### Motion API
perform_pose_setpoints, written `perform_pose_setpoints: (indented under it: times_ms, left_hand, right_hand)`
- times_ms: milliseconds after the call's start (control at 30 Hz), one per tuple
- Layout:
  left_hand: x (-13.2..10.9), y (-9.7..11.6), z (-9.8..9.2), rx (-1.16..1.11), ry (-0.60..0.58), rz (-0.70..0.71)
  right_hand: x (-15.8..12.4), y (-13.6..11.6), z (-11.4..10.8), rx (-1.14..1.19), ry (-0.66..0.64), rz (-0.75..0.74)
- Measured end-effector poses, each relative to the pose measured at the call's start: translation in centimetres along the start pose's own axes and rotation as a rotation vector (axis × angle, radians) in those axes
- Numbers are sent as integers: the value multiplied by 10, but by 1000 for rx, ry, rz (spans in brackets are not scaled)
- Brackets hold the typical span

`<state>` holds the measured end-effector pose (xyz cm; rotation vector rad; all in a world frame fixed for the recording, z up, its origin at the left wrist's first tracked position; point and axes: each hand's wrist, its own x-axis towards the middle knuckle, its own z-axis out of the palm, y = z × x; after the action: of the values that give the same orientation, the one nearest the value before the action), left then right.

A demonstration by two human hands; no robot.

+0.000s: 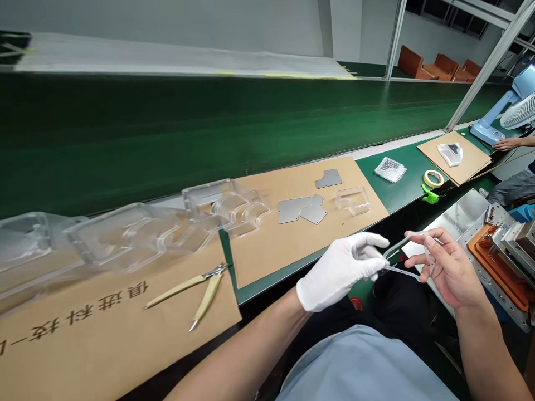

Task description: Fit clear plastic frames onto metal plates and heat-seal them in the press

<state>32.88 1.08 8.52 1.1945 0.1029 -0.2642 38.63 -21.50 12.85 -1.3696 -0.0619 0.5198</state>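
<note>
My left hand (343, 270), in a white glove, has its fingers closed on one end of a clear plastic piece (402, 272) with pale, narrow edges. My bare right hand (449, 267) pinches the other end, so the piece spans the gap between both hands above my lap. Its full shape is partly hidden by my fingers. Nearest on the bench are a small clear plastic cover (353, 200) and flat grey plates (295, 210), lying on a cardboard sheet (267, 256).
Larger clear plastic covers (121, 236) line the left side. Yellow-handled nippers (179, 292) rest on cardboard. Rightward are a bagged part (390, 169), a tape roll (433, 178), a green tool (429, 195), a blue fan (489, 125), a metal fixture (497, 262) and another person's hand (506, 145).
</note>
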Motion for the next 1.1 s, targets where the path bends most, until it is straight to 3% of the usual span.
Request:
perform_pose_setpoints:
  times_ms: [367, 800, 933, 1100]
  left_hand:
    - [0, -4, -3, 75, 27, 10]
    - [8, -10, -5, 107, 45, 10]
    - [16, -26, -17, 418, 156, 44]
    - [51, -42, -54, 1091, 480, 310]
  right_hand:
    - [-2, -1, 1, 55, -23, -32]
    - [8, 2, 10, 149, -15, 62]
    - [10, 8, 1, 75, 23, 46]
    - [13, 32, -25, -132, 116, -35]
